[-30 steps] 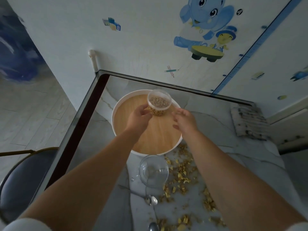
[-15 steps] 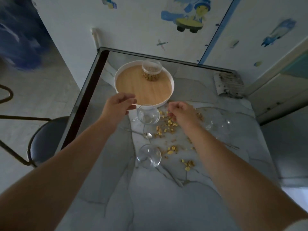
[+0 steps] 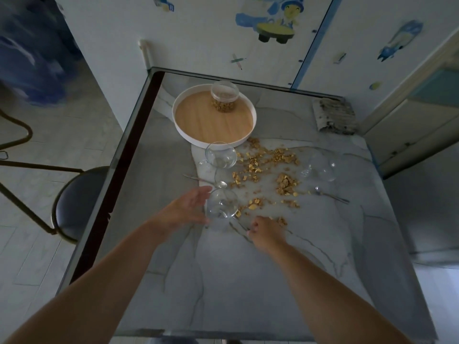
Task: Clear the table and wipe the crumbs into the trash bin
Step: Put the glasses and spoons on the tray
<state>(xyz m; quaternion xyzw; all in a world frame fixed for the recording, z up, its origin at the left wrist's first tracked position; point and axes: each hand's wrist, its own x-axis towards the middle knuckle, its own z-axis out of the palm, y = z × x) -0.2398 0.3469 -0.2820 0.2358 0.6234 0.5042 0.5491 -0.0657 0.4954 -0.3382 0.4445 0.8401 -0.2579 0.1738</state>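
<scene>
left hand (image 3: 185, 209) held open, fingers beside nearest glass bowl (image 3: 221, 203) | right hand (image 3: 267, 232) curled, grip cannot be told | crumbs (image 3: 263, 167) scattered beyond the bowl | tray (image 3: 214, 115) farther back

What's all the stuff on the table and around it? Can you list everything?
tray: one, white rim, wooden inside, far left of the table
jar: one, clear, holding golden bits, on the tray's far side
glass bowls: three, clear, two left of the crumbs, one right
spoons: two plainly seen, silver, beside the bowls
crumbs: many, golden, scattered mid-table
cloth: one, grey and dirty, far right corner
table: one, grey marble look
stool: one, dark seat, left of the table
left hand: open, at the nearest bowl
right hand: fingers curled, near crumbs
</scene>
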